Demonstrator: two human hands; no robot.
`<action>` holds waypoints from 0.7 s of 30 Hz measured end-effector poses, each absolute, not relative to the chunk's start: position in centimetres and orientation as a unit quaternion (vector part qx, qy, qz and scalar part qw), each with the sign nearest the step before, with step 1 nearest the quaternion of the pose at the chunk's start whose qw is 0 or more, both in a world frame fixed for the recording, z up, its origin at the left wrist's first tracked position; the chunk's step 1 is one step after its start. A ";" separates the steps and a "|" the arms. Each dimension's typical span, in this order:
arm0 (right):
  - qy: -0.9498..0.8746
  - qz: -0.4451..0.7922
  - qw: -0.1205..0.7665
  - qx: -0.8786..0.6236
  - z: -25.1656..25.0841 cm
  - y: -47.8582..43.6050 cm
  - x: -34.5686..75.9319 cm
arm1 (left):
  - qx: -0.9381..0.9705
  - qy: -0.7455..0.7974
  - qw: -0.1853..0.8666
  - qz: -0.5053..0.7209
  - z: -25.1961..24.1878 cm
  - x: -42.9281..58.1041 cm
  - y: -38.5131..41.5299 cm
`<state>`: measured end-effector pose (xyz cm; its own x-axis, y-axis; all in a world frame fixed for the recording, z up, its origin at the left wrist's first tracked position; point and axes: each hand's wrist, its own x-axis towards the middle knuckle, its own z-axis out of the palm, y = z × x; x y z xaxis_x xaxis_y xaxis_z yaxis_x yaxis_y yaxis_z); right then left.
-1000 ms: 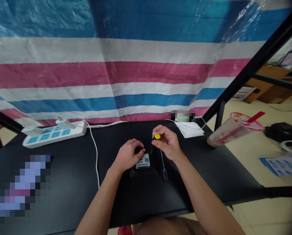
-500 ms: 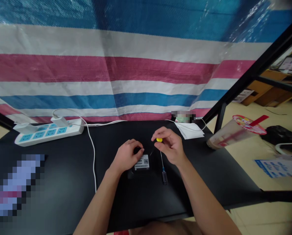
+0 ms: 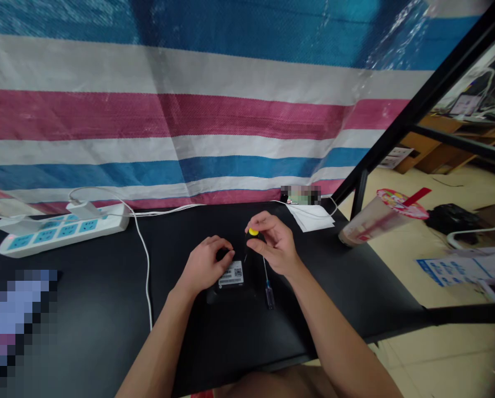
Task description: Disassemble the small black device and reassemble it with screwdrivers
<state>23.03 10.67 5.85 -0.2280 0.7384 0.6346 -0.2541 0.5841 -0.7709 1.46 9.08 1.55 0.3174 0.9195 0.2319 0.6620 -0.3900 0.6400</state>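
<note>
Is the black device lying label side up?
Yes: the black device shows its white QR-code label facing up beside the left hand.

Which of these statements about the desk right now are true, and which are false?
The left hand rests on a black box with a QR-code label: true.
The right hand pinches a yellow-topped item: true.
A small screwdriver lies in the left hand: false, it lies on the black desk right of the box.
The white power strip sits at the desk's right end: false, it is at the left end.
</note>
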 end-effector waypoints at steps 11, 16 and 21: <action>-0.691 0.380 0.586 -0.186 5.9 9.9 22.5 | 0.779 0.505 0.227 0.292 1.2 1.3 9.1; -0.692 0.403 0.568 -0.191 6.4 9.6 22.7 | 0.780 0.505 0.231 0.288 1.3 1.3 9.1; -0.696 0.355 0.598 -0.179 6.3 9.7 22.4 | 0.778 0.509 0.229 0.288 1.4 1.4 9.1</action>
<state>22.36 9.70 6.29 -0.2217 0.6736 0.7051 -0.1759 0.6836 -0.7084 1.35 9.11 1.42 0.3152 0.9244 0.2147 0.6607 -0.3762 0.6496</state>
